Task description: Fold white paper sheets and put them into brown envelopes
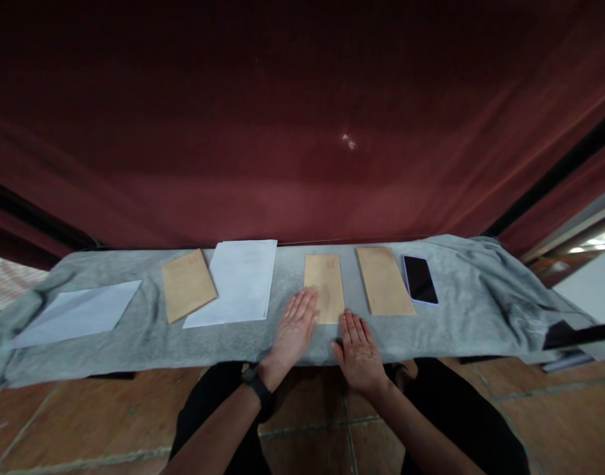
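Resting open, our left hand (296,324) lies on the left edge of the middle envelope (326,280) and our right hand (360,353) at its lower right corner, neither gripping anything. We judge it already laid flat on the grey cloth (470,316), with white sheets (245,280) left loose nearby. Whether it is filled or sealed, we cannot tell; our fingers hide some edge.

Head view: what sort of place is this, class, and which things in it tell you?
Probably a makeshift paperwork spot, perhaps a curtained-off booth: a dark red curtain hangs beyond the narrow work surface, a gray cloth covers that surface, and brown envelopes lie on it.
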Demonstrator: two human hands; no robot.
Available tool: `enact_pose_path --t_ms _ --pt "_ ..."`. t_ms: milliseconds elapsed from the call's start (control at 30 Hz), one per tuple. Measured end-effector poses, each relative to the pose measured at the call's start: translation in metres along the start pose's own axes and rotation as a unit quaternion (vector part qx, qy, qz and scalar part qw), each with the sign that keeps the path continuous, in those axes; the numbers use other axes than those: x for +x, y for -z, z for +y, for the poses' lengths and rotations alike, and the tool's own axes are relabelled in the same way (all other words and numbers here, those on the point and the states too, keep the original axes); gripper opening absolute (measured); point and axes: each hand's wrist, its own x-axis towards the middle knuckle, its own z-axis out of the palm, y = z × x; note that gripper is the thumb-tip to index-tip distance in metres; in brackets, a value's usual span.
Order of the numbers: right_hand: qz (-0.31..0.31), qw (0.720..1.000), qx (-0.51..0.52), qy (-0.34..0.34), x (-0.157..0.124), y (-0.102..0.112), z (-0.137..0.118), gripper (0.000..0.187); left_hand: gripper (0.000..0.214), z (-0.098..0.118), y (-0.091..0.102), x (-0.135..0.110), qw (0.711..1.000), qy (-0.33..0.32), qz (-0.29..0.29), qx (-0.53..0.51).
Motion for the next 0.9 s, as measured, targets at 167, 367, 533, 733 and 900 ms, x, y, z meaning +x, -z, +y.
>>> enact_pose_path --t_ms 167,367,533,733,900 --pt "-0.024 0.999 0.023 -0.011 0.003 0.003 0.005 0.052 0.068 0.017 0.01 -0.016 0.987 -0.137 -0.083 -0.021" --pt "-0.033 0.996 0.079 0.012 0.005 0.005 0.009 0.056 0.081 0.021 0.011 -0.022 0.984 -0.137 -0.116 -0.012" --pt "-0.027 0.994 0.086 0.056 0.001 0.0 0.001 0.061 0.083 0.024 0.009 -0.023 0.985 -0.123 -0.121 -0.008" --pt "-0.013 0.998 0.046 0.052 -0.004 -0.003 -0.001 0.065 0.089 0.02 0.007 -0.031 0.985 -0.129 -0.113 0.014" --pt "-0.005 0.998 0.029 0.05 -0.005 -0.001 0.004 0.065 0.093 0.017 0.007 -0.036 0.986 -0.123 -0.108 0.038"
